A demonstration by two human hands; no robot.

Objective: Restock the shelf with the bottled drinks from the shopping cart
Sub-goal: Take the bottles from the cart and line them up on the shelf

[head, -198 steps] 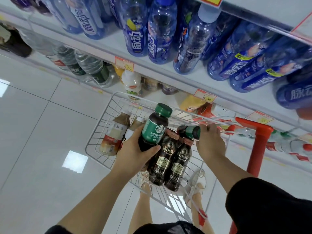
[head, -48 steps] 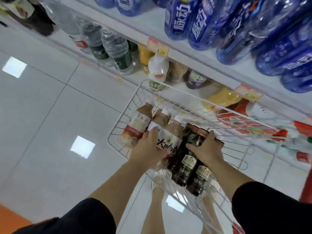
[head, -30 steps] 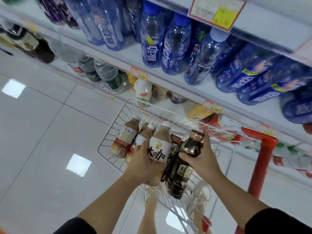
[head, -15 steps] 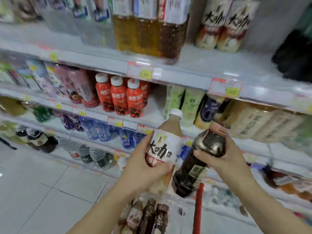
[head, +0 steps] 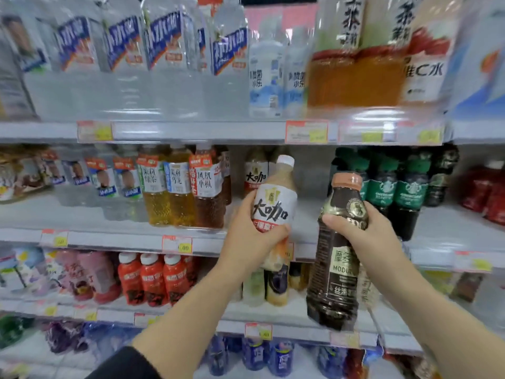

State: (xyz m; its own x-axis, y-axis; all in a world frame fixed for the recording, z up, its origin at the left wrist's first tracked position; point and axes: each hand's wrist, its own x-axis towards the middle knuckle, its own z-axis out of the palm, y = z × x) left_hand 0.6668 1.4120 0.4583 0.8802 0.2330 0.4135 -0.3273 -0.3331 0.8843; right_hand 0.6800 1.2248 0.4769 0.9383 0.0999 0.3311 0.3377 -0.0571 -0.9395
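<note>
Weight and slick plastic want firm grips, we judge: our left hand (head: 250, 237) curls round the pale bottle (head: 274, 206), right hand (head: 364, 232) round the dark bottle (head: 334, 283), caps above our fingers (head: 281, 229).

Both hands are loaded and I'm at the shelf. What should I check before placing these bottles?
1. Grip of left hand on milk coffee bottle: ok, fingers round the label.
2. Grip of right hand on dark coffee bottle: ok, bottle tilted.
3. White cap and brown cap on: ok.
4. Matching row for the milk coffee: ok, a same-label bottle stands on the shelf.
5. Free space beside it: ok, a gap before the green-capped bottles.
6. Matching row for the dark coffee: cannot tell.
</note>
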